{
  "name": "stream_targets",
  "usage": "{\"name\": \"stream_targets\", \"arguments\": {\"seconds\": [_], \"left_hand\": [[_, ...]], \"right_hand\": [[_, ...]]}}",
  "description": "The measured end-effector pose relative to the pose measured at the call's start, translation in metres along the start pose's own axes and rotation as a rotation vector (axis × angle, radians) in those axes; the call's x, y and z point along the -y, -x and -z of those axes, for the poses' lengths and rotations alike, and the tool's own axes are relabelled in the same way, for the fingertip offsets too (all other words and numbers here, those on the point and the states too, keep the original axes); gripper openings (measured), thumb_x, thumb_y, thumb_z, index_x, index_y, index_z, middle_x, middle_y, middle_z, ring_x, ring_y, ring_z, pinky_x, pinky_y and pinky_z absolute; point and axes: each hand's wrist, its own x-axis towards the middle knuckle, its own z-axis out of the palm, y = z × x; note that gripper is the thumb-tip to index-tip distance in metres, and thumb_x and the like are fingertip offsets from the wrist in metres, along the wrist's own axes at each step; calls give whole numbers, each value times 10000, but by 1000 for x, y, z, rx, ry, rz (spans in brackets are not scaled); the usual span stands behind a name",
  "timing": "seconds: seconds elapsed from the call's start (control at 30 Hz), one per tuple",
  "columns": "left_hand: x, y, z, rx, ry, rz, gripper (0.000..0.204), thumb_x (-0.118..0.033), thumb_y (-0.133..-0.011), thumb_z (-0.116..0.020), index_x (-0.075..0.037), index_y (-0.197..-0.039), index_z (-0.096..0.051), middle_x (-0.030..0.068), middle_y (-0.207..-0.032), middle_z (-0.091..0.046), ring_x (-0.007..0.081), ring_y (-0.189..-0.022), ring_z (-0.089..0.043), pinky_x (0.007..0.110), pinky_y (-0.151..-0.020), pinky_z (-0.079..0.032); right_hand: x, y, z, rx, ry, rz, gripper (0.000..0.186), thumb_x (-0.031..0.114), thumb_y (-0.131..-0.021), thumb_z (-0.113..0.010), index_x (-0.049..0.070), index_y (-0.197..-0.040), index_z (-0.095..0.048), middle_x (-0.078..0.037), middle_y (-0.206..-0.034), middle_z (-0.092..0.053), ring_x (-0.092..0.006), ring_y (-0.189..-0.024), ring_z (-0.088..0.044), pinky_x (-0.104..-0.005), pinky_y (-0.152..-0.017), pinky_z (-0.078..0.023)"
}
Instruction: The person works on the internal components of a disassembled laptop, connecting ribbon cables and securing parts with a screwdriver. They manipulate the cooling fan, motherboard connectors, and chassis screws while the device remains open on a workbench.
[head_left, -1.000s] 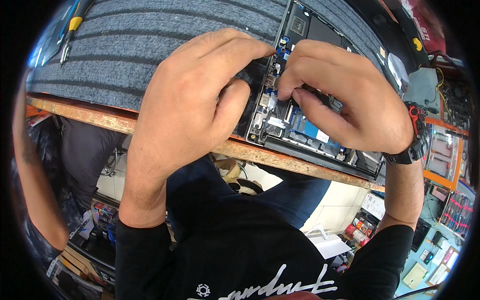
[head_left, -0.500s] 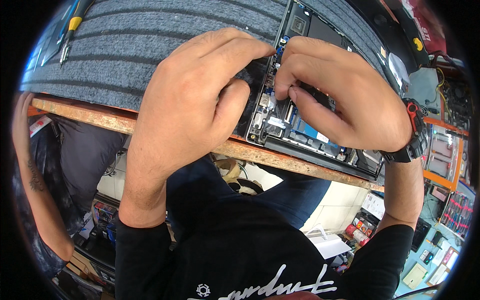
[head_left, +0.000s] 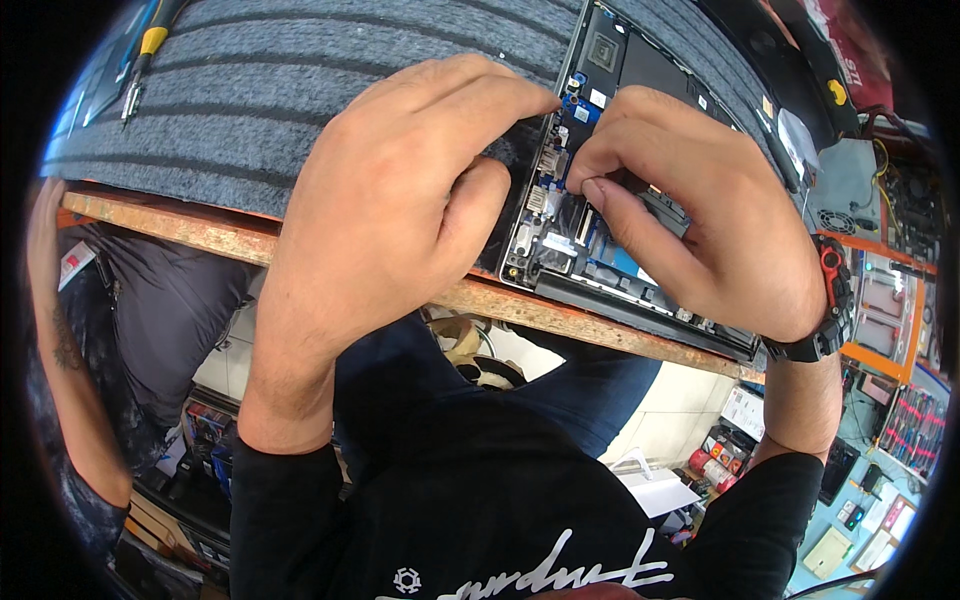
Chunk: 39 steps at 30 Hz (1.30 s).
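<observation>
One opened laptop (head_left: 655,65), shown in the head view, lies at the edge of a workbench (head_left: 180,225) with its internal parts exposed.

Left hand (head_left: 395,190): positioned left of the laptop, back of the hand up, wrist bent. The index finger extends to the laptop's left edge; the thumb is bent and set apart from the index fingertip. The remaining fingers are hidden, so their grip cannot be told.

Right hand (head_left: 700,205): positioned over the laptop's interior, entering from its right side, knuckles arched. Thumb and index finger are pressed together at the tips above the left-hand row of components; whether a small part is pinched between them cannot be told. A black wristwatch (head_left: 832,300) with red accents encircles the wrist.

Materials: the laptop is a flat rectangular tray with a thin light rim, matte black panels, metal connectors and blue circuit areas. A rounded black bar (head_left: 590,298) runs along its near side. Beneath it and to its left spreads a grey ribbed textile mat (head_left: 240,105) with dark parallel lines. The bench edge below the laptop is rough wood. Far left of the laptop lies a screwdriver (head_left: 152,42) with a yellow-and-black handle.
</observation>
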Motion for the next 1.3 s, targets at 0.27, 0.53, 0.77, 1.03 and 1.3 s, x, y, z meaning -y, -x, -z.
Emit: {"name": "stream_targets", "arguments": {"seconds": [0.27,0.53,0.77,1.03,1.3], "left_hand": [[0,2,-2,-7,0,5,481,77,-753,-511,33,-1178,-731,202,-1159,-744,353,-1070,-735,395,-940,-563],[-1,4,-1,-6,5,-6,489,75,-754,-512,31,-1193,-724,200,-1161,-739,368,-1062,-729,388,-935,-563],[-3,-4,10,111,145,157,472,45,-812,-501,45,-1239,-701,208,-1197,-731,334,-1114,-721,377,-975,-534],[-39,-1,16,111,117,276,489,51,-841,-483,51,-1289,-678,210,-1236,-722,319,-1150,-708,365,-994,-515],[-62,15,19,123,109,355,528,115,-822,-464,58,-1307,-664,218,-1238,-713,333,-1178,-693,368,-1044,-495]], "right_hand": [[10,4,-4,-60,-59,-157,91,13,-930,-689,-14,-1008,-726,-115,-905,-674,-247,-796,-661,-331,-682,-485],[18,4,-4,-61,-49,-254,100,54,-939,-688,-16,-986,-742,-96,-884,-682,-193,-728,-626,-311,-629,-443],[12,4,-2,-37,-173,-322,127,94,-987,-672,-12,-1008,-738,-72,-902,-696,-145,-733,-618,-298,-622,-447],[10,0,2,60,-166,-366,171,146,-1026,-665,-12,-1055,-723,-72,-949,-708,-112,-786,-634,-262,-650,-470],[7,5,-4,30,-206,-355,183,152,-1033,-652,-18,-1071,-710,-89,-963,-700,-144,-832,-643,-301,-698,-497]]}}
